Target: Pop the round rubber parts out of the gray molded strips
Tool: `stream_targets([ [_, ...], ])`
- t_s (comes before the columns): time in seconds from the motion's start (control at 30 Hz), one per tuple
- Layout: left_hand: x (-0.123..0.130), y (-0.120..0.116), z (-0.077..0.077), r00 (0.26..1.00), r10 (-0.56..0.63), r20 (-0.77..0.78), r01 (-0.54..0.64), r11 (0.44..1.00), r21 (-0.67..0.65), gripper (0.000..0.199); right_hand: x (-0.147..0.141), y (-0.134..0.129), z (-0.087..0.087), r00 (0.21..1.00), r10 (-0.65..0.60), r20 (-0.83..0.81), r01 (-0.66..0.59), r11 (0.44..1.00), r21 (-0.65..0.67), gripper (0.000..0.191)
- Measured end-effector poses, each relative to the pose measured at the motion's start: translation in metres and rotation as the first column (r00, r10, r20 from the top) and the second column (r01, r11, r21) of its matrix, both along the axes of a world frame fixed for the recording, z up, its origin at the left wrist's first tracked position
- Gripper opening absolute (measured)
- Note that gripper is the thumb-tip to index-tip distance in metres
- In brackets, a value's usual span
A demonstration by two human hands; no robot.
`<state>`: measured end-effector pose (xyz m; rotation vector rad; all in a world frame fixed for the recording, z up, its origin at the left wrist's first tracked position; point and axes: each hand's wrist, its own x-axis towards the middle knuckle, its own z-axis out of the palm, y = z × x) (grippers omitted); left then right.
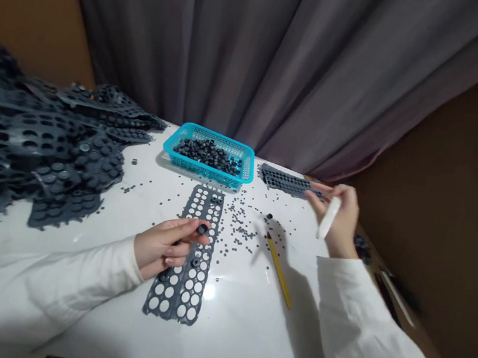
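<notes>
My left hand (172, 246) pinches a small black rubber cap (202, 229) between thumb and fingertips. Beneath it lies a dark rubber sheet (185, 283) punched with rows of round holes, white table showing through most of them; a few caps sit in or on it. At the right, my right hand (340, 215) holds a white pen-shaped tool (329, 217) against the palm. Its thumb and index finger stretch apart towards the near end of another dark sheet strip (286, 181); whether they touch it I cannot tell.
A blue plastic basket (174, 150) of black caps stands at the back. Dark rubber sheets (46, 144) pile up on the left. A yellow pen-shaped tool (279, 273), a loose cap (269, 216) and many tiny black scraps (238, 227) lie on the white table (238, 334). Grey curtain hangs behind.
</notes>
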<state>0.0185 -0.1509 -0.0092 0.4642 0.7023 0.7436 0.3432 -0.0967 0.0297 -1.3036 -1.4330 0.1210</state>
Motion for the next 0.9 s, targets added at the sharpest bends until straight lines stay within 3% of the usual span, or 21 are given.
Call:
stream_targets([
  [0.1,-0.002,-0.002,0.004,0.999,-0.007,0.048,0.008,1.000,-0.016,0.014,-0.097,-0.023,0.010,0.916,0.400,-0.029,-0.401,0.914,-0.057,0.039],
  [0.17,-0.004,-0.003,0.006,0.998,-0.006,0.070,0.007,1.000,-0.018,0.012,-0.137,-0.039,0.011,0.845,0.521,-0.120,-0.533,0.840,-0.104,0.037],
  [0.23,-0.005,-0.003,0.008,0.997,-0.006,0.080,0.007,1.000,-0.017,0.008,-0.154,-0.048,0.005,0.792,0.575,-0.205,-0.604,0.787,-0.128,0.035],
  [0.47,-0.010,-0.002,0.007,0.983,-0.071,0.170,0.070,0.998,0.008,0.016,-0.138,-0.049,-0.041,0.809,0.463,-0.363,-0.556,0.804,-0.211,0.025],
  [0.63,-0.008,-0.002,0.006,0.983,-0.080,0.163,0.083,0.996,-0.011,0.019,-0.134,-0.054,-0.067,0.841,0.429,-0.330,-0.521,0.807,-0.277,0.026],
  [0.8,-0.004,-0.004,0.006,1.000,0.023,0.000,-0.023,0.999,0.025,0.012,-0.137,-0.061,-0.070,0.831,0.385,-0.401,-0.510,0.816,-0.272,0.020],
  [0.9,-0.001,-0.005,0.007,0.994,0.067,-0.085,-0.065,0.998,0.020,0.008,-0.138,-0.067,-0.063,0.830,0.352,-0.434,-0.487,0.836,-0.252,0.041],
])
